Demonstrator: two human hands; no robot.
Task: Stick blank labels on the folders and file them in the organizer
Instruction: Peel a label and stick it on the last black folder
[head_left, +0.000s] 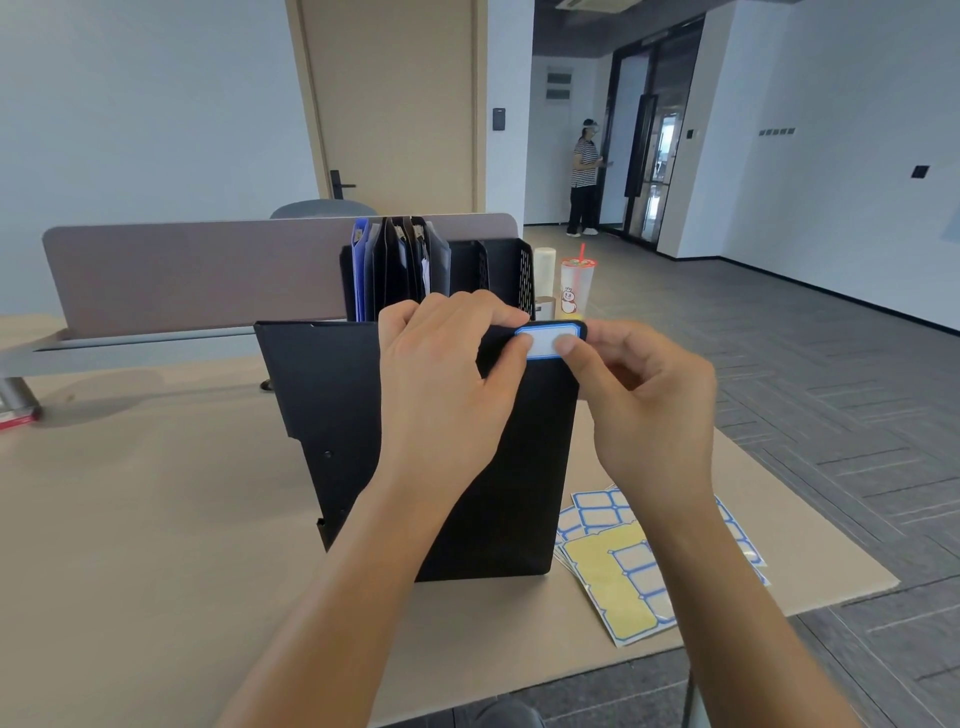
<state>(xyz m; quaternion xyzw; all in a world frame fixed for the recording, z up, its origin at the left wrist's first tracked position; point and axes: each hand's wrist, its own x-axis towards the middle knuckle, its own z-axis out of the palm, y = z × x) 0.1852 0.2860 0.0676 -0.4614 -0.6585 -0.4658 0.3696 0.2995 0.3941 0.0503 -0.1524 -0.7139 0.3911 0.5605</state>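
A black folder (332, 415) stands upright on the desk in front of me. My left hand (447, 395) grips its top edge, fingers curled over the back and thumb pressing the left end of a white label with a blue border (545, 340) at the top right corner. My right hand (649, 410) holds that corner from the right, its thumb pressing the label's right end. Behind stands the black mesh organizer (514, 270) with several blue and black folders (395, 265) filed in its left slots. Label sheets (618, 566) lie on the desk at the right.
A grey divider panel (197, 270) runs along the desk's back edge. A drink cup with a red straw (575, 286) and a white cylinder (544, 270) stand right of the organizer. A person (584, 176) stands far off by a glass door. The desk edge (810, 592) is close on the right.
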